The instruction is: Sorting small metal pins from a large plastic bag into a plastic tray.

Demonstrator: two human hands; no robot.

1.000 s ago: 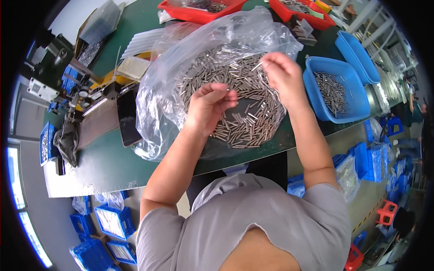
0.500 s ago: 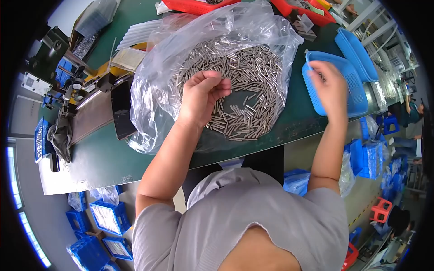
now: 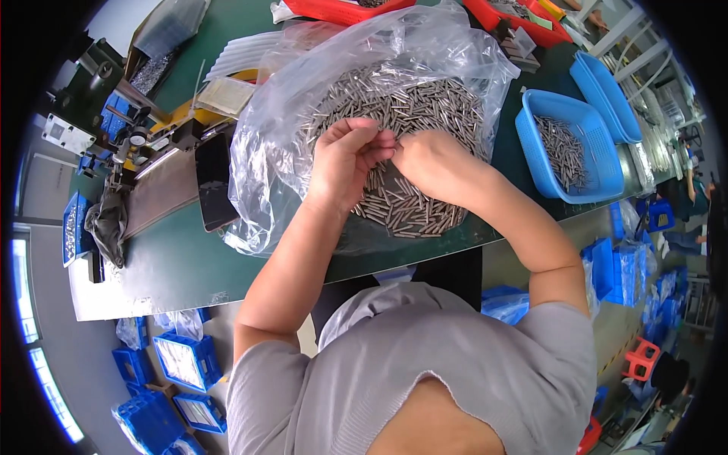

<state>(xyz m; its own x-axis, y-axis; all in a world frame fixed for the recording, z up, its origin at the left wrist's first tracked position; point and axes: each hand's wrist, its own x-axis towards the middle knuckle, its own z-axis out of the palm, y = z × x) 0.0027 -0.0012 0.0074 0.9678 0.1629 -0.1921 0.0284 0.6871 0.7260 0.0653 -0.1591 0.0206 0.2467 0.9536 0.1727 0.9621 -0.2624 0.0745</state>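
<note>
Many small metal pins [image 3: 436, 114] lie heaped on a large clear plastic bag [image 3: 262, 167] spread over the green table. Above the heap, my left hand [image 3: 345, 155] is closed, thumb against curled fingers. My right hand [image 3: 436, 163] meets it there, its fingertips pinched together right beside the left fingertips. Whatever sits between the fingers of either hand is too small or hidden to make out. To the right stands a blue plastic basket [image 3: 532, 155] with a pile of the same kind of pins [image 3: 561, 152] inside.
Another blue basket [image 3: 607, 95] stands behind the first. Red trays [image 3: 345, 10] sit at the far edge. On the left are a dark flat tablet-like device [image 3: 213, 182], a dial gauge [image 3: 138, 138] and a grey cloth [image 3: 110, 227]. Blue crates [image 3: 186, 360] stand on the floor.
My right hand has moved left from over the blue basket to my left hand, uncovering the pins in the basket. The left hand stays closed above the heap.
</note>
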